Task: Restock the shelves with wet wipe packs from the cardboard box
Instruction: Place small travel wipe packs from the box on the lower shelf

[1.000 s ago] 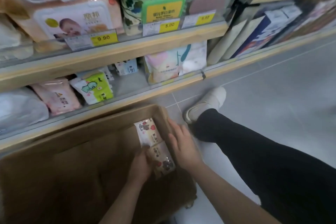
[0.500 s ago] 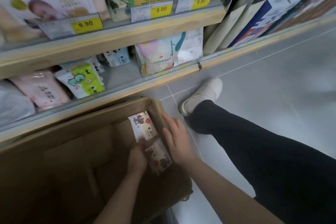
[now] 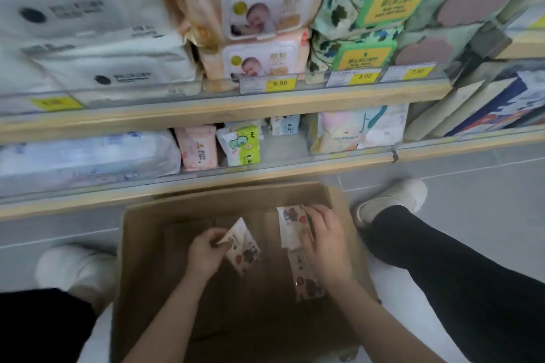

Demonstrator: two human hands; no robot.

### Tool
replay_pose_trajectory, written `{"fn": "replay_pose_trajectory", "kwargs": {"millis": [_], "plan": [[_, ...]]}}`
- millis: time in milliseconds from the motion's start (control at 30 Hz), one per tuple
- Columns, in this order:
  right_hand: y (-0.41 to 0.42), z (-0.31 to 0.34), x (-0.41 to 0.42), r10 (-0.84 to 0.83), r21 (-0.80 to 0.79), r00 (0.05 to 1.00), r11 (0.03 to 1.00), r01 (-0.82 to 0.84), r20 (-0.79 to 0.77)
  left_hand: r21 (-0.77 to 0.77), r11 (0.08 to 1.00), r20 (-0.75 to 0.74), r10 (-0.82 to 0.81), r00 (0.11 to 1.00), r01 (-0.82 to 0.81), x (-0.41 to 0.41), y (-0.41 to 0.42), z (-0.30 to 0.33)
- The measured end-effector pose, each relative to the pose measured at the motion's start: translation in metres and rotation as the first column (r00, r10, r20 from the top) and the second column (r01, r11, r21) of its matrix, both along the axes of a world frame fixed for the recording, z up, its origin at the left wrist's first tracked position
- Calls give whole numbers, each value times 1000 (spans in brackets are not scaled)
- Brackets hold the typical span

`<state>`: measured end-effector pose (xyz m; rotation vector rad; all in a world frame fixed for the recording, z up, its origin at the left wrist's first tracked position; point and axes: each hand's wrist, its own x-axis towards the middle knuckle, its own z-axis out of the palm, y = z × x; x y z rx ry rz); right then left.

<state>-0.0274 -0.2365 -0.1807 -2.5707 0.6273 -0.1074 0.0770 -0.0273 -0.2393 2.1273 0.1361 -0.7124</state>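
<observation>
An open cardboard box [image 3: 138, 244] stands on the floor below the shelves. Inside it, my left hand [image 3: 205, 255] grips a small wet wipe pack [image 3: 243, 246] with cartoon prints, lifted and tilted. My right hand [image 3: 323, 240] curls over a second pack [image 3: 287, 224] standing against the box's right wall. A third pack [image 3: 306, 280] lies just below that hand. The bottom shelf [image 3: 265, 169] above the box holds small packs: pink [image 3: 197, 147], green-and-white [image 3: 240, 144], and a blue-white one [image 3: 284, 124] further back.
The upper shelf [image 3: 236, 104] carries large wipe packs and yellow price tags. A bare patch of the bottom shelf [image 3: 280, 147] lies between the green pack and a pastel pack [image 3: 356, 130]. My white shoes [image 3: 392, 200] [image 3: 76, 271] flank the box on the grey floor.
The view swung left and up. My left hand pulled one pack away from the other two, to the box's middle. My right hand stayed on the packs at the right wall.
</observation>
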Motion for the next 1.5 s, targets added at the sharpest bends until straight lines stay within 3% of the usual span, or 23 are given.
{"fn": "replay_pose_trajectory", "kwargs": {"millis": [200, 333, 433, 567, 700, 833, 1067, 1267, 1500], "plan": [[19, -52, 15, -180, 277, 956, 930, 242, -232, -22, 996, -10, 85, 996, -85, 17, 26, -9], [15, -94, 23, -199, 256, 897, 914, 315, -394, -59, 996, -33, 69, 997, -71, 18, 29, -22], [12, -111, 37, -265, 322, 846, 839, 439, -463, -63, 997, -47, 40, 998, -43, 18, 28, -31], [15, -120, 50, -336, 213, 804, 848, 485, -491, -58, 998, -76, 5, 997, -9, 16, 23, -38], [11, -116, 51, -329, 223, 821, 855, 469, -466, -88, 996, -76, -16, 997, 9, 14, 18, -37], [11, -90, 45, -287, 331, 877, 844, 422, -386, -116, 993, -24, -17, 1000, 14, 12, 13, -26], [6, -16, 39, -33, 447, 980, 887, 119, -194, -187, 982, 47, 1, 999, 8, 18, 1, 24], [3, 30, 53, 110, 463, 990, 885, -56, -89, -282, 959, 167, 55, 984, -5, 37, -4, 70], [-11, 43, 101, -83, 449, 994, 893, 44, 67, -299, 954, 207, 76, 975, -11, 64, 3, 101]]}}
